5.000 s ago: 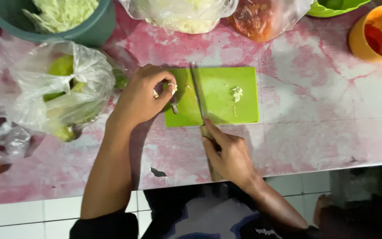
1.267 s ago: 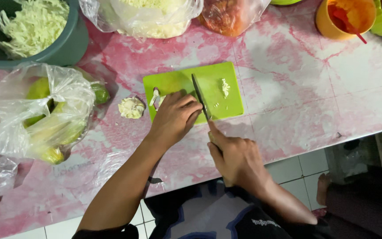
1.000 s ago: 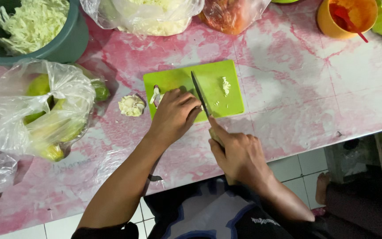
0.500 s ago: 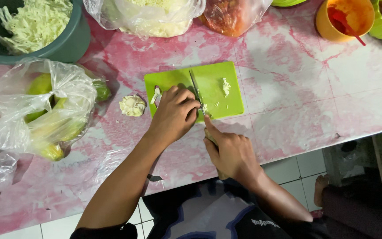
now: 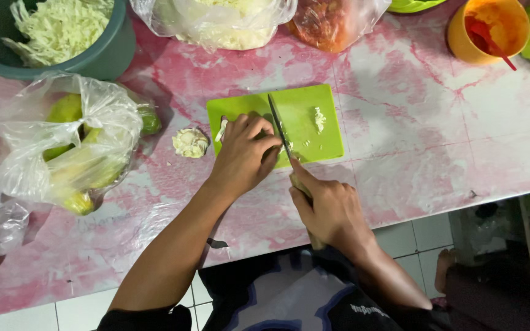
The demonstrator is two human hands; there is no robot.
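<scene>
The pink marbled worktop [image 5: 400,122] carries a green plastic cutting board [image 5: 314,147] near its front edge. My left hand [image 5: 243,156] pins a small pale clove there, mostly hidden; my right hand [image 5: 329,211] grips the wooden-handled knife [image 5: 280,132]. The blade touches my knuckles: 1 slip could cut a fingertip.

My left hand [image 5: 243,159] curls on a green cutting board [image 5: 314,138]; at its three o'clock, my right hand [image 5: 329,211] grips a knife [image 5: 279,129].
</scene>
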